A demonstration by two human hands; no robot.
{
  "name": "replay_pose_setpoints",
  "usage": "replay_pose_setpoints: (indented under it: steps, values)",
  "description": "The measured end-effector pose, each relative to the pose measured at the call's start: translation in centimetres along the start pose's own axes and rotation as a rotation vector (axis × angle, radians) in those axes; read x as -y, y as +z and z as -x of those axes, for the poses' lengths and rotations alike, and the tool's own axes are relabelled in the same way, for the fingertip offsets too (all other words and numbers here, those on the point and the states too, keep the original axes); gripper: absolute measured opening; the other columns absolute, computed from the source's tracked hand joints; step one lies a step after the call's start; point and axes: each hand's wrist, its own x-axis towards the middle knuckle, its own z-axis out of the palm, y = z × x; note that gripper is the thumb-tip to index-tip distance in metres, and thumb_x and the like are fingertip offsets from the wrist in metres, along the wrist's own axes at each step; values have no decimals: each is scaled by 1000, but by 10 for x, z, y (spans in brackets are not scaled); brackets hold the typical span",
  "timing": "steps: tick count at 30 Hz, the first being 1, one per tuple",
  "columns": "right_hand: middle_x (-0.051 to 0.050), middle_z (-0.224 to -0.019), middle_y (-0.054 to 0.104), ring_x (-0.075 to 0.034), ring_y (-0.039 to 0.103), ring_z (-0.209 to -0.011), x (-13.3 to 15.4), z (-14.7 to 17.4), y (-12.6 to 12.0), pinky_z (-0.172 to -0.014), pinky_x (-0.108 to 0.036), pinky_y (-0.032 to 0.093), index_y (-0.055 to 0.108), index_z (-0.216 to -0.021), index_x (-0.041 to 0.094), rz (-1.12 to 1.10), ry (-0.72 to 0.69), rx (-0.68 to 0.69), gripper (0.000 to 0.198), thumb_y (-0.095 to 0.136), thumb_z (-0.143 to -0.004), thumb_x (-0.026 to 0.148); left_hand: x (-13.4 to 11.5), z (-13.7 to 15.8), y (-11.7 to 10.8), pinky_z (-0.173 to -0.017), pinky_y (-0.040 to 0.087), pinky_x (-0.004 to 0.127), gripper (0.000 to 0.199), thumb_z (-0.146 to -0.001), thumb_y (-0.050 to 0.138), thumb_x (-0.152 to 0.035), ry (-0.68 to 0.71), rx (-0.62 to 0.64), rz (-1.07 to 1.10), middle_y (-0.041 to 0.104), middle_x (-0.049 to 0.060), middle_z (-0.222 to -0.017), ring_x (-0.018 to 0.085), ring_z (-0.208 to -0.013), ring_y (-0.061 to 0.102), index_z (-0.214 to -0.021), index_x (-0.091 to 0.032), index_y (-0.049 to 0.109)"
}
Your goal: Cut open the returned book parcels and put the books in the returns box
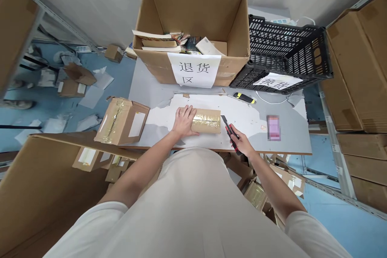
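A small cardboard box (207, 121) lies on the white patch of the table, with shiny clear tape along its top seam. My left hand (184, 121) grips its left end, fingers over the top and far side, thumb at the near edge. Just off the box's right end is a red and black utility knife (228, 130), its blade out and pointing up and left. My right hand (240, 141) is closed around the knife's handle. Between the blade tip and the box there is a narrow gap.
Behind stand a large open carton (154, 70) holding books and small boxes, and a black plastic crate (326, 58). A taped box (121, 121) sits at the left. A yellow-black cutter (244, 97) and a blurred pink item (273, 127) lie on the table (290, 141).
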Motion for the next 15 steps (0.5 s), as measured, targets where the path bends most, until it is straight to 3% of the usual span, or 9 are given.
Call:
replay_pose_setpoints:
  steps: [9,15]
  values:
    - [-2,-87,64,-10,51,-55,0,-21,-1,-50,-27,52,37,-147,24,67,-63,15,66,53,-84,38,1,-6,-3,-115,1,56,117,-59,60,-78,-9,67,-78,24,22,-154,40,-143,16,-148,-9,26]
    - [-1,-81,65,-8,50,-49,0,-28,-22,-54,-26,51,44,-143,20,275,-188,102,63,57,-83,32,-1,-9,2,-115,0,53,113,-64,54,-79,-34,37,-77,23,22,-155,38,-144,16,-148,-9,27]
